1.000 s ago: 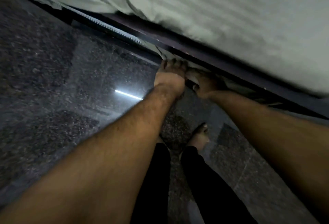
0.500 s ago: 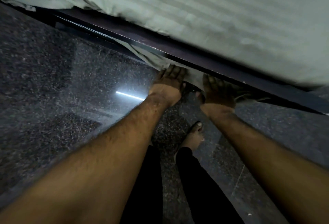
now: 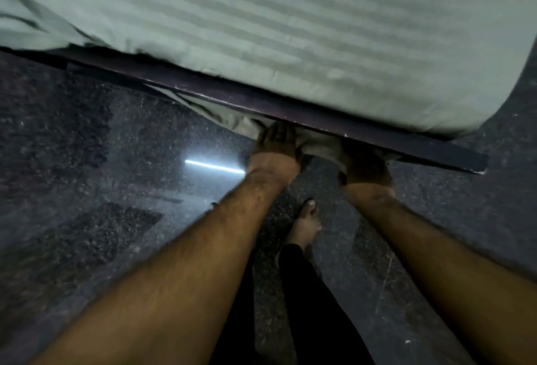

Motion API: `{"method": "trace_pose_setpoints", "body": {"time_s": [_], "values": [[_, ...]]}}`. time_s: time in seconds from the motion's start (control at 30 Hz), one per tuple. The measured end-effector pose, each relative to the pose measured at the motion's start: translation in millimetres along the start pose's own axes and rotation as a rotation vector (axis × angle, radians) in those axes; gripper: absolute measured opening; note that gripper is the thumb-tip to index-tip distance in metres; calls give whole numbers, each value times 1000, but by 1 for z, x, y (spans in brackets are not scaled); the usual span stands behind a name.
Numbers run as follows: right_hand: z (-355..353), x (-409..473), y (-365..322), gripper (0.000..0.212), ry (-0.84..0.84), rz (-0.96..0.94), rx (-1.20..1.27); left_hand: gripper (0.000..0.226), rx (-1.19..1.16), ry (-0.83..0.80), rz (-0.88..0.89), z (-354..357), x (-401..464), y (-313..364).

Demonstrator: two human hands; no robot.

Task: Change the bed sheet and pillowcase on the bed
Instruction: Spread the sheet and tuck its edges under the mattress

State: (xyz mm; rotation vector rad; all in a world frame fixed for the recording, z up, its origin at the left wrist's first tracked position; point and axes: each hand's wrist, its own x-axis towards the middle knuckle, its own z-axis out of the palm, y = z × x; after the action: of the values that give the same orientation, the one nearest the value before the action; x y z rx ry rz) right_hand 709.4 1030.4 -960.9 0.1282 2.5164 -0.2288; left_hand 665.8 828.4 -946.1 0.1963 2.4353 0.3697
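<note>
A pale green striped bed sheet [image 3: 290,30] covers the mattress across the top of the view. Its loose edge [image 3: 316,144] hangs below the dark bed frame rail [image 3: 261,100]. My left hand [image 3: 276,147] presses against this hanging edge with straight fingers pointing under the rail. To its right, my right hand [image 3: 364,165] lies on the same cloth; its fingertips are hidden under the rail in shadow. No pillow or pillowcase is in view.
Dark speckled polished floor [image 3: 87,190] fills the lower view, with a bright light reflection [image 3: 215,165]. My bare foot [image 3: 308,219] and dark trouser legs stand below the hands. The mattress corner [image 3: 491,115] and rail end [image 3: 479,165] are at the right.
The view has shifted so the bed's right corner shows. Both hands have stayed at the hanging sheet edge, reaching a little further under the rail.
</note>
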Motion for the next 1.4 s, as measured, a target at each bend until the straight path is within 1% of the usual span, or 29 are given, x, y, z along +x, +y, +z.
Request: {"method": "trace_pose_setpoints", "body": {"time_s": [0.03, 0.07, 0.13, 0.17, 0.27, 0.33, 0.37, 0.4, 0.43, 0.53, 0.6, 0.63, 0.7, 0.77, 0.87, 0.9, 0.97, 1.03, 1.1, 1.2, 1.3, 1.4], "values": [[-4, -2, -8, 68, -65, 41, 10, 80, -38, 43, 24, -1, -7, 1], [-5, -1, -14, 64, -102, 65, 10, 78, -58, 68, 42, 0, -13, 1], [-21, -9, -43, 52, -167, 13, -19, 63, -35, 53, 41, -9, -27, -1], [-31, -16, -58, 47, -185, -43, -34, 59, -25, 53, 27, -15, -32, -2], [-72, -39, -103, 28, -45, -223, -20, 55, -52, 91, -40, -51, -56, -6], [-90, -50, -127, 19, 54, -308, 10, 44, -95, 128, -90, -73, -70, -15], [-105, -56, -143, 18, 91, -351, 28, 38, -110, 174, -109, -91, -81, -22], [-115, -59, -154, 19, 119, -385, 43, 35, -128, 220, -120, -103, -89, -29], [-130, -64, -169, 22, 146, -421, 66, 36, -142, 269, -137, -120, -99, -35], [-166, -64, -205, 31, 252, -510, 141, 53, -133, 385, -136, -157, -120, -59], [-185, -56, -234, 33, 305, -533, 252, 54, -136, 474, -139, -181, -128, -80], [-191, -51, -248, 33, 302, -547, 299, 53, -133, 515, -148, -191, -130, -89], [-200, -36, -277, 37, 242, -608, 335, 52, -111, 572, -169, -207, -129, -111], [-198, -21, -306, 42, 169, -679, 312, 52, -79, 616, -210, -219, -125, -138], [-188, -7, -346, 41, 135, -756, 241, 40, -98, 690, -329, -229, -114, -188], [-186, -5, -354, 42, 141, -776, 222, 39, -101, 694, -337, -229, -112, -203], [-174, 0, -371, 46, 155, -798, 177, 43, -71, 662, -285, -231, -107, -236], [-162, 5, -391, 49, 170, -775, 162, 43, 31, 646, -218, -235, -108, -271], [-152, 7, -407, 50, 214, -685, 181, 38, 103, 609, -151, -247, -109, -293], [-145, 0, -427, 53, 272, -541, 167, 40, 140, 506, -67, -262, -106, -311], [-144, -1, -448, 55, 206, -426, 175, 47, 127, 452, -23, -261, -106, -319], [-173, 27, -473, 49, 90, -321, 56, 47, 90, 461, 17, -264, -106, -322]]}}
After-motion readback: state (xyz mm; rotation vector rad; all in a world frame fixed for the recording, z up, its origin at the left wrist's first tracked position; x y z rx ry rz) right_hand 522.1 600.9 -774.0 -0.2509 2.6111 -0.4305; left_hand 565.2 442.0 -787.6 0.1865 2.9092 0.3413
